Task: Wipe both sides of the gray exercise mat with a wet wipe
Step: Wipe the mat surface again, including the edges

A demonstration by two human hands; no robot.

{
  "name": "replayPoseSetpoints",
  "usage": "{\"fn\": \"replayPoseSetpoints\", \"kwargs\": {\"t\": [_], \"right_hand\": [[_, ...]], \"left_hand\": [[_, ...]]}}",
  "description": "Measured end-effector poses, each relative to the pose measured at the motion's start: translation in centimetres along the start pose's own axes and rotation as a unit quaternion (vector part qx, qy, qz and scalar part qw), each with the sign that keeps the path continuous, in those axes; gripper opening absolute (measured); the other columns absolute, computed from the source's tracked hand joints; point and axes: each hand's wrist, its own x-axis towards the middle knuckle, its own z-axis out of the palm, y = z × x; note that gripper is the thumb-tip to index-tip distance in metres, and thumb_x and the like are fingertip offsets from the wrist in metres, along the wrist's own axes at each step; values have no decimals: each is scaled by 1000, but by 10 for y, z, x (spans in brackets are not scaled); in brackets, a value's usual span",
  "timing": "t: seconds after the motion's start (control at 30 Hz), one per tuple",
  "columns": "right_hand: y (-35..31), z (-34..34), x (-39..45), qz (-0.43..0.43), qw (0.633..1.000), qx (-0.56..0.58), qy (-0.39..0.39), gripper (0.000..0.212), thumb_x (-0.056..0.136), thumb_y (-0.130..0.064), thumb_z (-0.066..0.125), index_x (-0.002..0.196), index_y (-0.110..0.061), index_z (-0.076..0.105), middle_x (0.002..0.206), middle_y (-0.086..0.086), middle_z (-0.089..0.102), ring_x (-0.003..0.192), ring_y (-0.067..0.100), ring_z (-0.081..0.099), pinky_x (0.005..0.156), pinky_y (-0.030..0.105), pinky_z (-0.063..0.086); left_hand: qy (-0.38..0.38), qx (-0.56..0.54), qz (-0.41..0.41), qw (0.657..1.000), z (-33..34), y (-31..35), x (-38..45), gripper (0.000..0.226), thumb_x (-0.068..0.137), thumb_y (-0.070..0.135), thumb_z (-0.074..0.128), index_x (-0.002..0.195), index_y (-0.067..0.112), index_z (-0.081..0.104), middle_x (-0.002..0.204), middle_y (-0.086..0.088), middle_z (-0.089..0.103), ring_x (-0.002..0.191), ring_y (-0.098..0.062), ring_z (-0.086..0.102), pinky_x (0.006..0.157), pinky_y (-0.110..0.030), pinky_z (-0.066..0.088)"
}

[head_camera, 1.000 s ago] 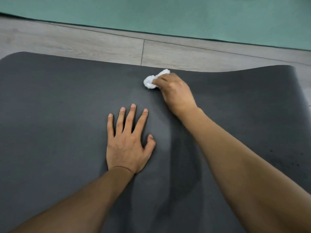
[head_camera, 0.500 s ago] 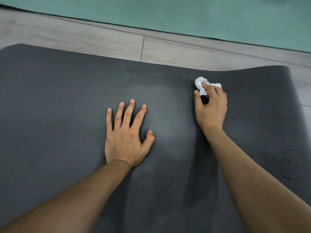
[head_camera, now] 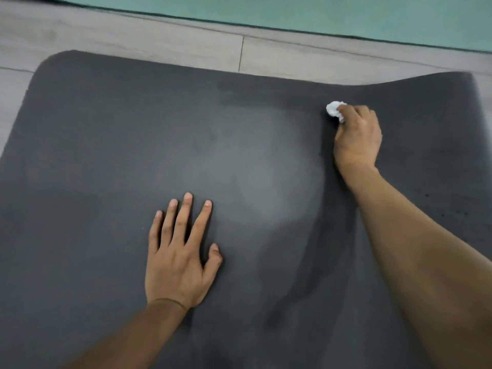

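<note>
I saw the left hand (head_camera: 181, 259) lying flat, fingers spread, on the smooth dark gray exercise mat (head_camera: 106, 155). Farther on, near the mat's far right corner, the right hand (head_camera: 356, 137) pinched a crumpled white wet wipe (head_camera: 334, 109) against it. Beyond lay pale wood-grain floor (head_camera: 133, 38), then a teal mat (head_camera: 319, 9).

Lit softly and evenly from above, moderately bright. A pale matte sheen at the middle of the dark gray foam exercise mat (head_camera: 106, 155), no hard glare. Soft dark shadows beside the right forearm and under the flat left hand (head_camera: 178, 259). Slight motion blur throughout. Wide-angle bowing of the mat's far edge and the light wood-plank floor (head_camera: 133, 41).
</note>
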Motion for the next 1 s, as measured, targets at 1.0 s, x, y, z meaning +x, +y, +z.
{"fn": "replayPoseSetpoints", "kwargs": {"t": [1.0], "right_hand": [[-212,4,-74,-81,977,168,-106,26,69,0,53,78,-14,73,84,5,66,84,29,59,67,34,44]], "left_hand": [[-3,-6,-8,1000,1,-2,-1,72,90,45,39,159,23,35,166,-12,26,155,-33,21,125,-54,16]]}}
